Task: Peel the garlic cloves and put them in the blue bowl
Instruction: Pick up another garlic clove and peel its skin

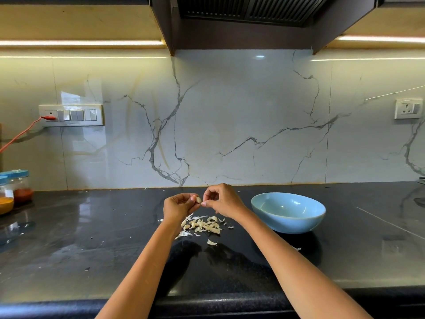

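A pale garlic clove [198, 199] is pinched between the fingertips of my left hand [178, 206]. My right hand [220, 199] touches the clove's right end with thumb and forefinger closed on it. Both hands hover over the black counter, above a heap of garlic peels and cloves [203, 224]. One loose peel [211, 242] lies nearer to me. The blue bowl [288, 212] stands upright on the counter to the right of my right hand, apart from it; the part of its inside that I see holds nothing.
Spice jars with blue lids [16, 187] stand at the far left of the counter [92, 238]. A switch panel [71, 115] with a red cord is on the marble wall. A dark hood [241, 21] hangs overhead. A socket [408, 108] sits far right.
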